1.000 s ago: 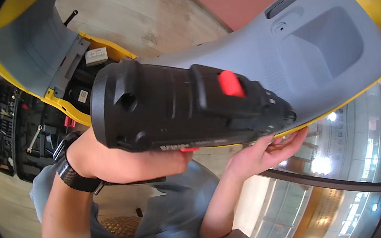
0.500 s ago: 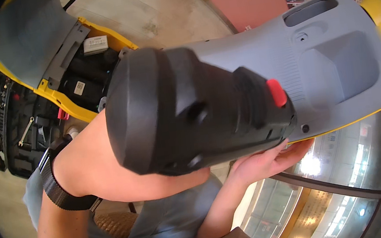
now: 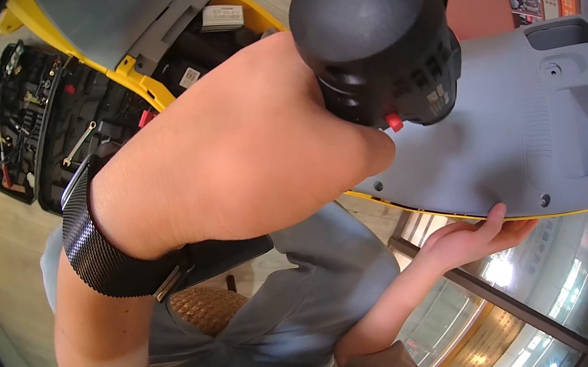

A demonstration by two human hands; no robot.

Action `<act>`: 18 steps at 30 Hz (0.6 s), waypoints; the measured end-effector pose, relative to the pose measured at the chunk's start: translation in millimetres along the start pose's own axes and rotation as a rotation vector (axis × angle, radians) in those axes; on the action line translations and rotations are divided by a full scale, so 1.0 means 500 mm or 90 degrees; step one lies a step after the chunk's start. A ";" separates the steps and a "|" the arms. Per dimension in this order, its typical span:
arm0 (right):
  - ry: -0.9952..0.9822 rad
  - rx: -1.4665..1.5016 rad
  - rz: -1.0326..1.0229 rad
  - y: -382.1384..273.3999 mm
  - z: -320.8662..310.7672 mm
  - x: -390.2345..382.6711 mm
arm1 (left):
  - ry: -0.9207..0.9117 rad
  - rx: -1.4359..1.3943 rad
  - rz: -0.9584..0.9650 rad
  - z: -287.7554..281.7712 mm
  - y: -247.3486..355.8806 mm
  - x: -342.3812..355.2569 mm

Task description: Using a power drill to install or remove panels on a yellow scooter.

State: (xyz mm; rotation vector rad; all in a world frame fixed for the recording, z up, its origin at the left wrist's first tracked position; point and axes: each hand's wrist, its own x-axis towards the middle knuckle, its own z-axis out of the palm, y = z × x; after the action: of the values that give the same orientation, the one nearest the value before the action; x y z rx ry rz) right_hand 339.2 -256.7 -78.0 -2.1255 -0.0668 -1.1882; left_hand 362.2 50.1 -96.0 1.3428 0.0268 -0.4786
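Note:
My left hand [image 3: 252, 144], with a dark mesh watch band at the wrist, is closed round a black cordless drill [image 3: 378, 31] with a small red switch. The drill's rounded back faces up, and its front end is hidden beneath its body, over the panel. Below my wrist a flat black part, likely the drill's battery base, sticks out. My right hand [image 3: 476, 237] supports the yellow lower edge of a grey plastic panel [image 3: 483, 151], thumb on top and fingers underneath. Round screw holes show along that edge, and there is a recess at the panel's right end.
To the left lies an open black tool case [image 3: 40, 120] with a wrench [image 3: 79, 143] and other tools. Behind it stands a yellow body with a raised grey seat [image 3: 116, 17] and a white-labelled box [image 3: 222, 18]. A glossy glass surface [image 3: 542, 262] lies below the panel's right part.
My left hand and the drill have moved right and up in the picture, and the drill has swung to point downward. My right hand still holds the panel's edge. The whole view has shifted.

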 end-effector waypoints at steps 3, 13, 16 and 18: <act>-0.011 0.002 0.016 -0.006 -0.002 -0.006 | -0.005 0.039 0.014 -0.015 -0.023 -0.020; 0.033 0.064 0.355 -0.004 -0.059 -0.091 | 0.059 0.421 -0.004 -0.123 -0.140 -0.103; -0.037 0.065 0.428 0.003 -0.067 -0.129 | 0.037 0.464 -0.014 -0.160 -0.192 -0.121; -0.087 0.047 0.431 0.009 -0.061 -0.155 | -0.008 0.447 -0.035 -0.173 -0.213 -0.115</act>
State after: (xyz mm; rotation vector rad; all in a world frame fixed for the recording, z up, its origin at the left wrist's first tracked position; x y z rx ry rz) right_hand 273.5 -256.8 -129.5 -1.9219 0.5012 -0.6283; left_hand 295.2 134.1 -198.8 2.0304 -0.1260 -0.5697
